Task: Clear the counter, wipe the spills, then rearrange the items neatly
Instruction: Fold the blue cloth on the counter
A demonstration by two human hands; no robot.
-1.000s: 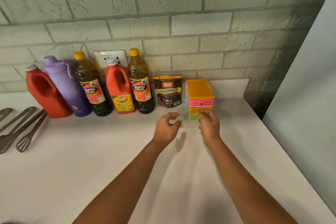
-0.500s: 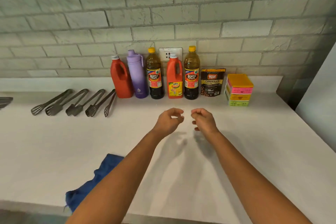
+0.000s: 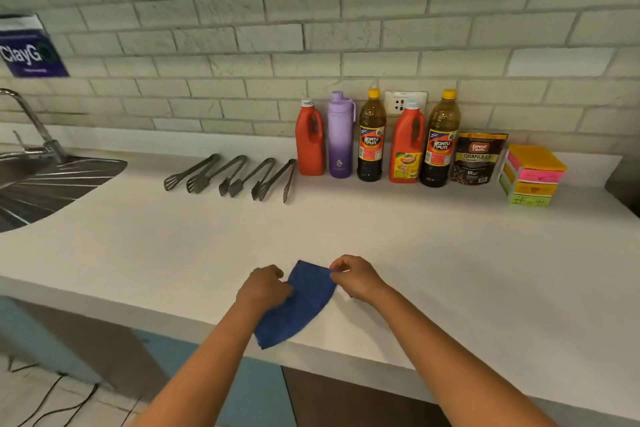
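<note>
A pale brick wall [image 3: 311,28] stands behind the white counter [image 3: 450,270] — with a power socket [image 3: 406,103] low on it. Left of the socket hangs a purple sign [image 3: 29,50]. Below the counter — a tiled floor [image 3: 41,402].

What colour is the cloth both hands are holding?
Dark blue cloth, clearest in the head view.

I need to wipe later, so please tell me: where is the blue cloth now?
In the head view the blue cloth lies at the counter's near edge, low centre, held between the left hand and right hand.
</note>
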